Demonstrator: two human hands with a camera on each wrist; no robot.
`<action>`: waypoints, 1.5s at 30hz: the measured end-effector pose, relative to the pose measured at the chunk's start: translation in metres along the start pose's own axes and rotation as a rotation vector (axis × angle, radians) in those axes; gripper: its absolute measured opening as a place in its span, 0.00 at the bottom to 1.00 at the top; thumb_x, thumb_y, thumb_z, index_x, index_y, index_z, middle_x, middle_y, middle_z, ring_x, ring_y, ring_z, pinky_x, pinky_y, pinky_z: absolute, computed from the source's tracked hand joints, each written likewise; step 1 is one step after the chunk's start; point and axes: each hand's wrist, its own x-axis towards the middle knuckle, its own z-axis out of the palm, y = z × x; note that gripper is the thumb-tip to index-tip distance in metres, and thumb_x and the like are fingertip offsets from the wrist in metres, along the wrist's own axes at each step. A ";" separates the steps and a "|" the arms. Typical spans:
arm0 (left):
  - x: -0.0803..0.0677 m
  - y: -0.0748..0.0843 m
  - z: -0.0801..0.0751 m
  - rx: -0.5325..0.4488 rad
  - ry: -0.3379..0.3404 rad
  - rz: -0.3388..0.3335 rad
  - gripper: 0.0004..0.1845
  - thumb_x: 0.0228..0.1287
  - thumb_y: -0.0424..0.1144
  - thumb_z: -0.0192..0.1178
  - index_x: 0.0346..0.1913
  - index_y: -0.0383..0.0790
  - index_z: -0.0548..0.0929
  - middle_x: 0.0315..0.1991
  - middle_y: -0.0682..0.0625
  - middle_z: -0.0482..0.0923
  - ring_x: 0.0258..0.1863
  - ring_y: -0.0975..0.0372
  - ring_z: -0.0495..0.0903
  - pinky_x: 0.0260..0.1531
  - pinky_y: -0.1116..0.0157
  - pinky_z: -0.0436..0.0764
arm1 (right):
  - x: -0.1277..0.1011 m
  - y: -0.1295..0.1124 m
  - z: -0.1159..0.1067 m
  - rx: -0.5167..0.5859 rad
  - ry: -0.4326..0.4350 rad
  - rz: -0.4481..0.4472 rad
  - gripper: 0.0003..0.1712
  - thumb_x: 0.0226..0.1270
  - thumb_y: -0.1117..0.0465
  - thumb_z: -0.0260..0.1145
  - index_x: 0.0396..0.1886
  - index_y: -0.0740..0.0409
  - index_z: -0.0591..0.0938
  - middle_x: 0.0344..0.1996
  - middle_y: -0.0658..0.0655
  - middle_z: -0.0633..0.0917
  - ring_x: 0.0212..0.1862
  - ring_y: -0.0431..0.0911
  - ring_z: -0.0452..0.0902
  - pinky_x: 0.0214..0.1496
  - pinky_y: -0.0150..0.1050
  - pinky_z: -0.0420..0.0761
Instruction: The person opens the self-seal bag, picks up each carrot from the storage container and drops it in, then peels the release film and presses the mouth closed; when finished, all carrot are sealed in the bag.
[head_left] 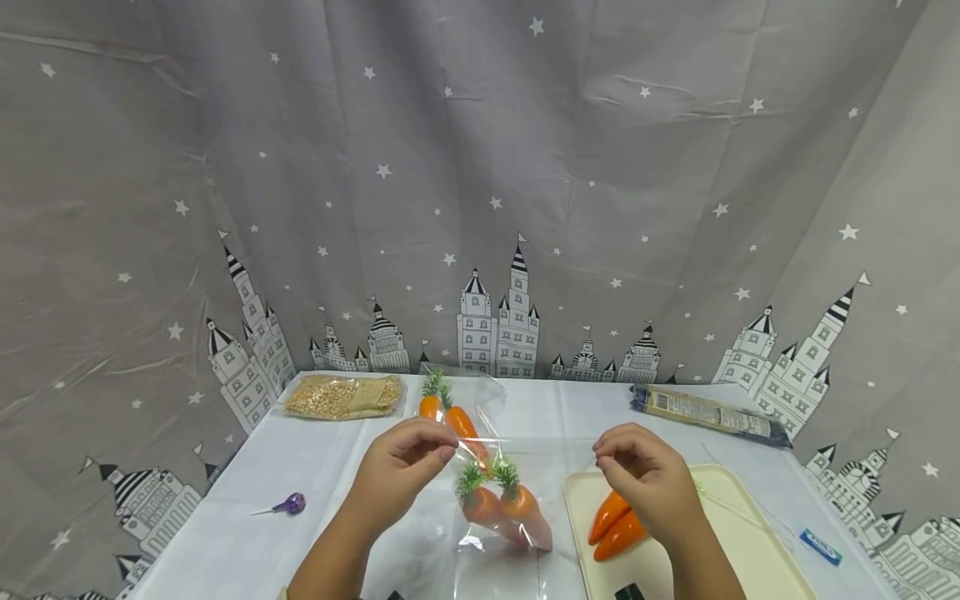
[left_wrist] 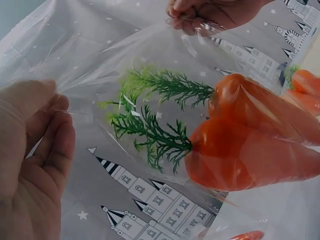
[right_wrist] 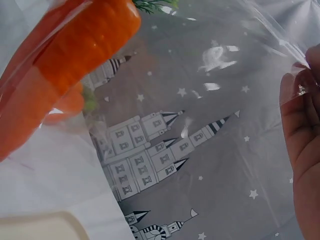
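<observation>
Clear plastic bag w/ two carrots btwn hands, left hand & right hand each pinching top edge

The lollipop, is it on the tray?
No, the lollipop lies on the table by the left hand, far from the tray on the other side.

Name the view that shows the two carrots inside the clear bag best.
Left wrist: the two carrots fill the frame, green tops plain, inside the clear bag. The head view shows them small; the right wrist view crops them at the corner.
</observation>
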 end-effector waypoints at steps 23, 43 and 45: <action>-0.011 -0.006 0.010 0.020 0.244 -0.044 0.16 0.66 0.26 0.70 0.56 0.36 0.84 0.40 0.50 0.87 0.35 0.65 0.84 0.34 0.70 0.85 | 0.004 -0.002 0.010 0.076 0.033 0.171 0.26 0.66 0.79 0.68 0.62 0.66 0.74 0.40 0.52 0.85 0.40 0.40 0.84 0.42 0.28 0.85; -0.016 -0.014 0.030 -0.079 0.234 -0.099 0.02 0.68 0.27 0.67 0.38 0.35 0.87 0.38 0.48 0.86 0.37 0.63 0.84 0.37 0.69 0.85 | 0.012 -0.040 0.021 -0.335 0.022 0.155 0.27 0.61 0.70 0.77 0.58 0.49 0.81 0.51 0.46 0.84 0.53 0.38 0.81 0.59 0.27 0.81; -0.015 -0.013 0.030 -0.078 0.244 -0.100 0.03 0.68 0.27 0.68 0.37 0.37 0.88 0.38 0.45 0.86 0.38 0.63 0.84 0.37 0.69 0.86 | 0.017 -0.053 0.028 -0.464 0.013 0.123 0.27 0.60 0.66 0.79 0.57 0.45 0.82 0.52 0.41 0.84 0.55 0.37 0.79 0.60 0.31 0.81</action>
